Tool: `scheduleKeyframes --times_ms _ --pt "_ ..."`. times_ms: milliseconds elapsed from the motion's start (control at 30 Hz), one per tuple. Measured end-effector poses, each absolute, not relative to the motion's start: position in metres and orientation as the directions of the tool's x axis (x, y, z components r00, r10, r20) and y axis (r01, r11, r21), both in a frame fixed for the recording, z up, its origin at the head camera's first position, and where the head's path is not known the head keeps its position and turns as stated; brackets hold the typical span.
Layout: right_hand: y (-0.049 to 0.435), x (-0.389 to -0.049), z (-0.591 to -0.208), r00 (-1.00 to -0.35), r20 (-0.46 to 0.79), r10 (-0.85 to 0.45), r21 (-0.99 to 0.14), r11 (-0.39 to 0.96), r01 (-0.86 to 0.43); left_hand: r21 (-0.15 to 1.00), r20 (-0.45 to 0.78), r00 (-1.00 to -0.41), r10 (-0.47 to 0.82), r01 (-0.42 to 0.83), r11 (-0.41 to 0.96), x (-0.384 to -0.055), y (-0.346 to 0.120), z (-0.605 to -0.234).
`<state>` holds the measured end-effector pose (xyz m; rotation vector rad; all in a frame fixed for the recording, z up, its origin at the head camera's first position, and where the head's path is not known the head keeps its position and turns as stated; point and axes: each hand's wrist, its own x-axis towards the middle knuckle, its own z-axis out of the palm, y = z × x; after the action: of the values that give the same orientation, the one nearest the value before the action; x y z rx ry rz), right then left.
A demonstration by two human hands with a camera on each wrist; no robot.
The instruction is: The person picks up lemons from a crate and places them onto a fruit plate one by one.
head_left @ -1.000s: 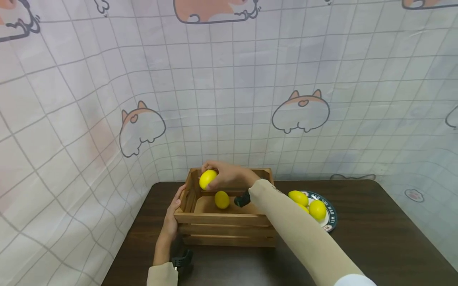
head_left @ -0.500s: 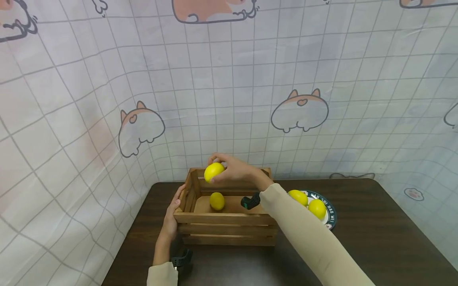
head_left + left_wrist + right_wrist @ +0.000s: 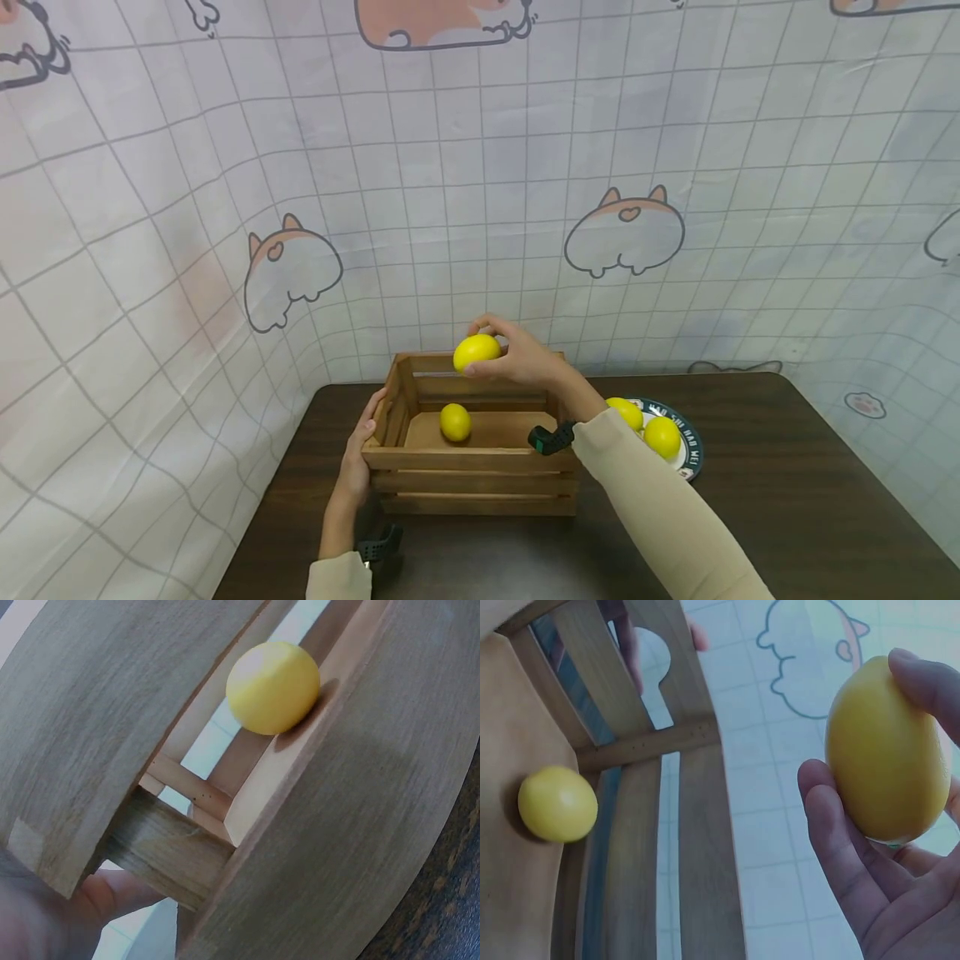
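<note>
A slatted wooden crate (image 3: 472, 482) stands on the table, with one lemon (image 3: 455, 422) lying on its floor near the left end. My left hand (image 3: 360, 454) rests along the outside of the crate's left end, fingers stretched toward the back. In the right wrist view parts of those fingers show through the crate's handle hole and slats. Above the crate's back rim, my right hand (image 3: 525, 358) holds a second lemon (image 3: 889, 754) between thumb and fingertips. The lemon in the crate (image 3: 274, 688) also shows between the slats in the left wrist view.
A plate (image 3: 693, 454) with a dark lettered rim stands right of the crate, bearing several lemons (image 3: 662, 437), partly hidden by the right sleeve (image 3: 660, 500). The dark wooden table (image 3: 810, 475) reaches back to a grid-patterned cloth (image 3: 480, 208).
My right hand has moved right and slightly up with its lemon. The lemon in the crate rolled a little left, then came to rest. The left hand has stayed in place.
</note>
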<state>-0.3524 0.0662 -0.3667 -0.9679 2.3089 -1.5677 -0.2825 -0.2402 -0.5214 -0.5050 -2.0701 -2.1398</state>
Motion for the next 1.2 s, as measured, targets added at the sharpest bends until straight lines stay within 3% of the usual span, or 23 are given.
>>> scheduleKeyframes --times_ms 333,1200 --pt "0.088 -0.339 -0.370 -0.815 0.231 -0.531 -0.894 0.214 -0.393 0.948 0.319 -0.938 0.136 0.316 -0.045 -0.283 -0.240 -0.522" --pt "0.122 -0.310 -0.387 -0.846 0.330 -0.418 -0.864 0.227 -0.449 0.947 0.322 -0.935 0.145 0.321 -0.033 -0.281 -0.239 -0.520"
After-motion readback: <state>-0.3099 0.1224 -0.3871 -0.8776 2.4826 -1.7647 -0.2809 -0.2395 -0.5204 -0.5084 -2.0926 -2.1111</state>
